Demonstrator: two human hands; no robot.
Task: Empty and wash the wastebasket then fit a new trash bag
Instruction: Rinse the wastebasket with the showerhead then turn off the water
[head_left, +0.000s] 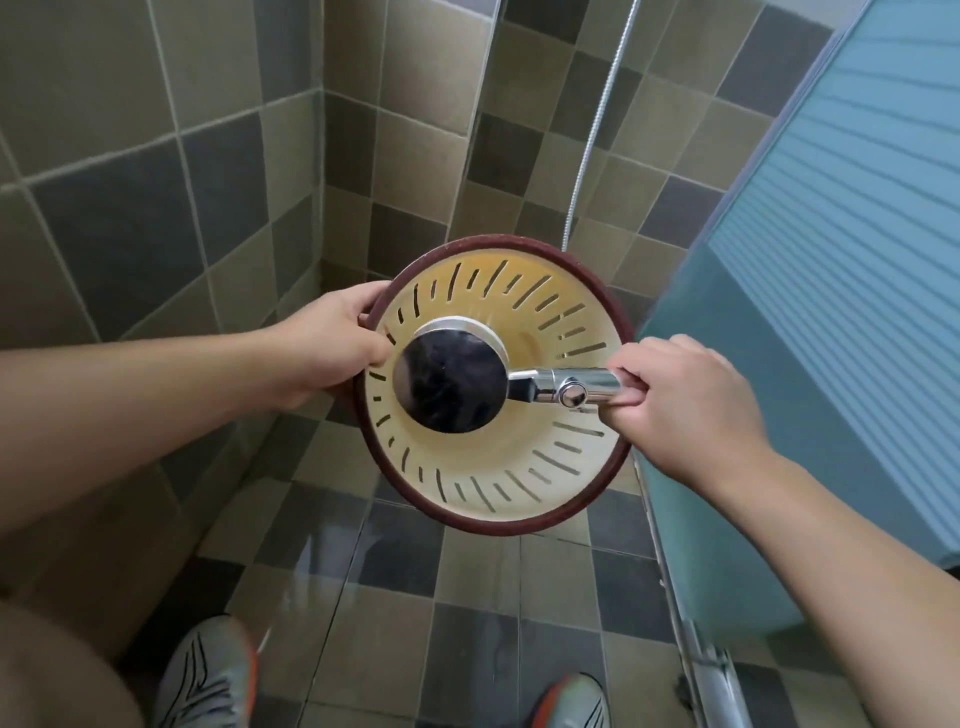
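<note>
A round cream wastebasket (519, 467) with slotted walls and a dark red rim hangs above the tiled shower floor, its open mouth facing me. My left hand (332, 338) grips the rim at its left side, thumb inside. A chrome shower head (449, 382) is held over the basket's mouth, face down into it. My right hand (680, 405) grips the shower head's handle at the basket's right edge. The basket's bottom is mostly hidden behind the shower head.
A metal shower hose (597, 124) runs up the tiled back wall. A frosted blue glass door (831, 291) stands close on the right, with its metal track (691, 639) on the floor. Tiled walls close in at left and back. My two shoes are at the bottom edge; the floor is wet.
</note>
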